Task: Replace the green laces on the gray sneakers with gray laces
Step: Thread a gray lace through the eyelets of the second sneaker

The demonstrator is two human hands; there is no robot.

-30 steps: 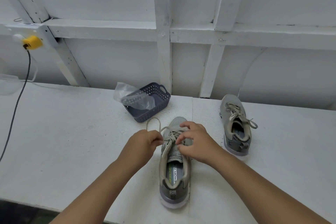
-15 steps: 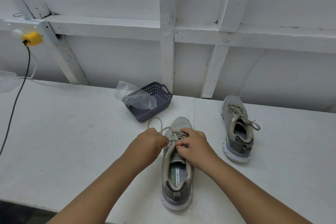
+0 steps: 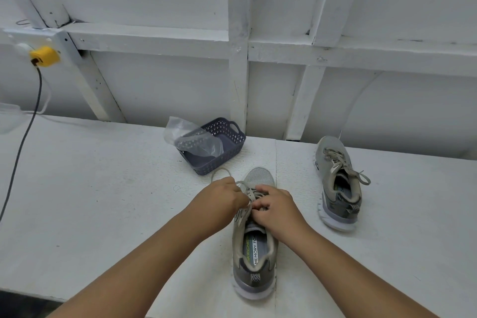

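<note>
On a white bench (image 3: 90, 188), left hand (image 3: 222, 195) and right hand (image 3: 277, 208) apparently pinch the gray lace (image 3: 244, 210) over the near sneaker (image 3: 254, 245); uneven pulling could unseat it.

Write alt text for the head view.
Both hands, left and right, pinch the lace over a gray sneaker on a white table. A second laced sneaker sits to the right, and a dark basket holding a clear bag stands behind.
</note>
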